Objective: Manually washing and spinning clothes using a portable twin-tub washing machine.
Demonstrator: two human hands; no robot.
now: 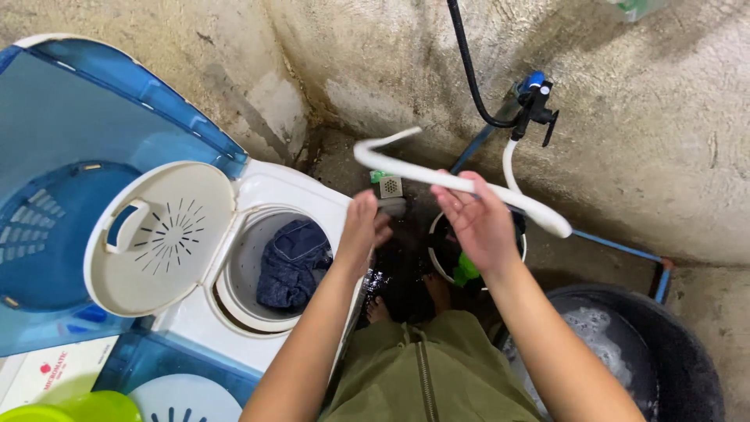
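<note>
My right hand (480, 223) holds a white plastic hose (437, 178) that bends to a hook at its left end and runs right toward a blue tap (533, 98) on the wall. My left hand (361, 232) hovers just left of it with fingers loosely curled, holding nothing, above the rim of a white washing machine tub (242, 270). Inside that tub lies a dark blue denim garment (293, 262). The tub's round white inner lid (160, 234) stands flipped open to the left.
A translucent blue outer lid (94, 133) is raised at the left. A small white bucket (437, 242) with something green sits below my right hand. A black basin of soapy water (625, 359) stands at the lower right. Rough concrete walls close in behind.
</note>
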